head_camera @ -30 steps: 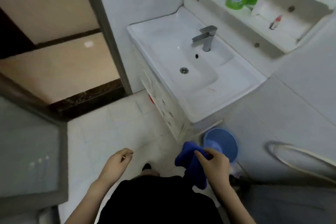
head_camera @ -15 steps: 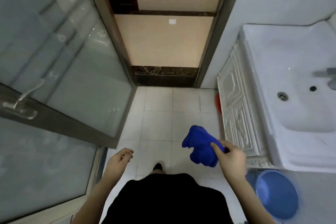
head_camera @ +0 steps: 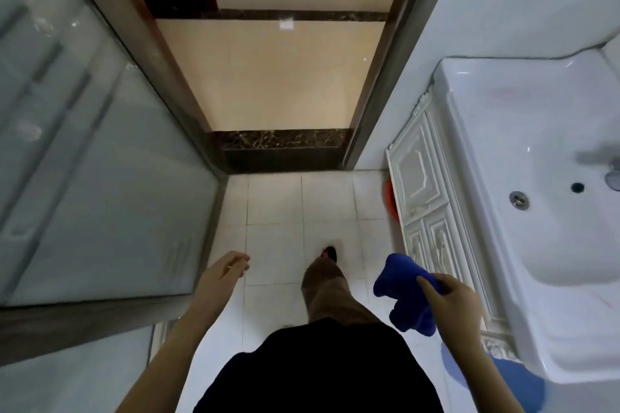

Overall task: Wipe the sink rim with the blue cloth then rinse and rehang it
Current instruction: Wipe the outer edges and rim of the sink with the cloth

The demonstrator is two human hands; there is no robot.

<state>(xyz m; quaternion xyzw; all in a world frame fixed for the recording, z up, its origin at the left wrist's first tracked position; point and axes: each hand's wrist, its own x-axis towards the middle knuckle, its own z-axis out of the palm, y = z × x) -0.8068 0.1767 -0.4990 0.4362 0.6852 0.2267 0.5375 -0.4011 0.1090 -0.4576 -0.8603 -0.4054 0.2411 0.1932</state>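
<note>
Person seen from above by their own head camera, loose black top [head_camera: 318, 375] over the torso, one brown trouser leg [head_camera: 330, 295], dark shoe [head_camera: 329, 253] with red trim at the toe, bare forearms [head_camera: 174, 345], bare left hand [head_camera: 223, 273] and right hand [head_camera: 453, 298]

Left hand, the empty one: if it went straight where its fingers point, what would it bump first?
Probably nothing nearby. The left hand points forward above the floor tiles toward the open doorway, so its way looks free, though depth is hard to judge.
</note>
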